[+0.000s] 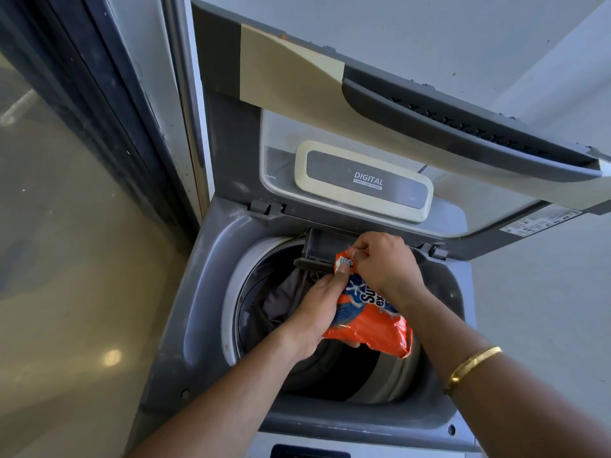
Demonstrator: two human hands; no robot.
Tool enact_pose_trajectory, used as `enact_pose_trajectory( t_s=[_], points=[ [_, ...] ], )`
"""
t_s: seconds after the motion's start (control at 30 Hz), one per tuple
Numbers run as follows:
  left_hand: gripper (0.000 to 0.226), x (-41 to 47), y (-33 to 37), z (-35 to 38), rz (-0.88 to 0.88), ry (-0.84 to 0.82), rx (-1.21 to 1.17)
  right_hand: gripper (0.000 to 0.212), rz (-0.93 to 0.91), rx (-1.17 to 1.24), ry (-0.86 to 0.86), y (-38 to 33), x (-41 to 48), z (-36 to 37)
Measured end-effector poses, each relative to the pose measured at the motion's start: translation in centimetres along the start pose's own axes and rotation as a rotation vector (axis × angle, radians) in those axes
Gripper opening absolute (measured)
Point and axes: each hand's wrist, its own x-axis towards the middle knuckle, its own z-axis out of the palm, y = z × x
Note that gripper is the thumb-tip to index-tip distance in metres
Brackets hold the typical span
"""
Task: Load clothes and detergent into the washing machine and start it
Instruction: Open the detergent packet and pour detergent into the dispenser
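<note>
Step in hand: detergent. Clothes point(284, 299) were already in the drum point(390, 375), a dark grey heap at about 10 o'clock in the opening. The lid point(363, 104) was up and propped at 12.

Detergent packet point(367, 312), orange and blue, hung over the drum mouth. Its top end pointed toward 12, just beside the pulled-out detergent drawer point(317, 256) at the back rim.

Left hand point(317, 305): fingers curled round the packet's 9 o'clock side and under it, thumb up along the front. Right hand point(383, 262): fingers pinched together on the packet's top corner. It looked like tearing or tipping. I couldn't tell whether the packet was open, and no powder was visible.

Next move, my read: get the mouth of the packet open and over the drawer, then tip it in a controlled way. Then push the drawer in, drop the lid and go to the control panel point(307, 452) at 6, which was barely in frame.

Risks:
- The drawer target is narrow and the right hand covered part of it, so powder could spill into the drum or onto the washing machine point(198, 292) rim.
- The packet is limp, so the pour could be uneven.
- The open lid overhung the work at 12 to 2.

Also there: a gold bangle point(472, 361) on the right wrist, a glass door point(49, 193) at 9 and a plain wall at 3.
</note>
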Motion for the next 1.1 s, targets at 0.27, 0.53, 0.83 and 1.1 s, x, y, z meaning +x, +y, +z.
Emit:
enact_pose_trajectory(
  t_s=[0.27, 0.53, 0.83, 1.1],
  points=[
    [0.04, 0.0, 0.5, -0.3, -0.014, -0.025, 0.019, 0.014, 0.037, 0.046, 0.02, -0.1, -0.2, -0.1],
    [0.047, -0.1, 1.1, -0.1, -0.029, -0.039, 0.03, 0.015, 0.066, 0.048, -0.008, -0.1, 0.4, -0.3],
    [0.056, 0.5, 1.2, -0.1, -0.021, -0.028, 0.059, 0.015, 0.058, 0.052, -0.009, 0.1, 0.8, -0.1],
    [0.048, 0.0, 1.0, 0.3, 0.008, -0.019, 0.053, 0.014, 0.048, 0.105, 0.052, 0.5, 0.3, -0.2]
  ],
)
